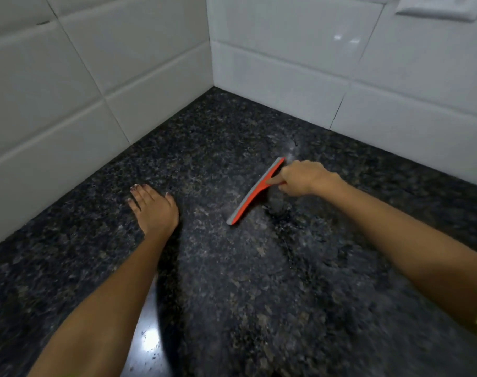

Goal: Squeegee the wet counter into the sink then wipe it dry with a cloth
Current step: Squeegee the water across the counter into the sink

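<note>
A red squeegee (252, 195) with a grey rubber blade rests its edge on the dark speckled granite counter (231, 281), angled from lower left to upper right. My right hand (300, 178) is closed around its handle, just right of the blade. My left hand (153, 206) lies flat on the counter to the left, fingers spread, holding nothing. Wet streaks and droplets glisten on the stone near the squeegee (283, 213). No sink or cloth is in view.
White tiled walls (95, 91) meet in a corner (212, 85) behind the counter. A white wall socket (438, 6) sits at the top right. A bright light reflection (150, 338) shows on the wet stone near my left forearm.
</note>
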